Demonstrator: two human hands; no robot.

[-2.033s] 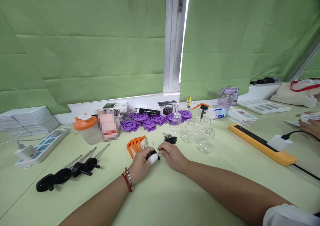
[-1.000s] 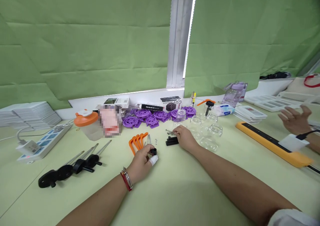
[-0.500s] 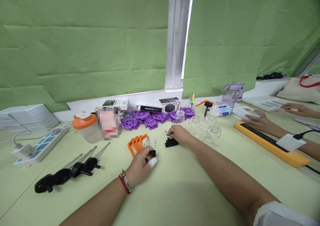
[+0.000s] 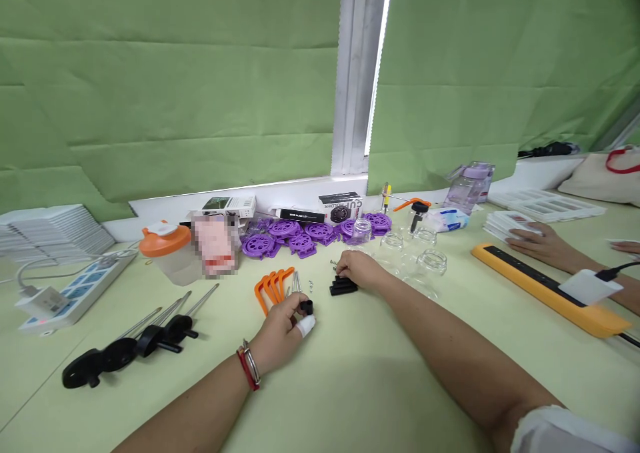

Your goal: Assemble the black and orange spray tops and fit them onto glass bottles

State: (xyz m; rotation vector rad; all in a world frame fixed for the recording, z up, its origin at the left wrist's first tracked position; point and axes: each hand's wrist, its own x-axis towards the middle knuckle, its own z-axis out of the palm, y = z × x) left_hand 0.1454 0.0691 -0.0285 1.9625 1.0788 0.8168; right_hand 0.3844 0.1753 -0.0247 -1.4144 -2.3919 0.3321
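- Head view: left hand (image 4: 283,333) low over the counter (image 4: 325,393), fingers grasping a small black part (image 4: 307,307); white wrap (image 4: 307,324) on one digit, bracelets (image 4: 250,365) at the wrist.
- Right hand (image 4: 360,268) reaches across to the springs (image 4: 333,263) and black bars (image 4: 343,287); fingers bunched, tips down. From where I stand, cannot tell whether they grasp anything.
- Black part sits at the left fingertips, near side of the bars and well apart from them.
- Just beyond the left hand: orange handles (image 4: 273,286) side by side, metal pins (image 4: 297,281), tiny metal bits (image 4: 311,285).
- Clear jars (image 4: 433,261) stand beyond the right forearm, partly hidden by it.
- Purple parts (image 4: 303,243) heaped farther back, in front of a box (image 4: 341,208).
- Far left of the left hand: black cranks (image 4: 119,354) in a row, metal shafts pointing away from the person.
- At right, a co-worker's hand (image 4: 545,247) rests on white cases (image 4: 509,223), beyond a yellow power strip (image 4: 545,294).
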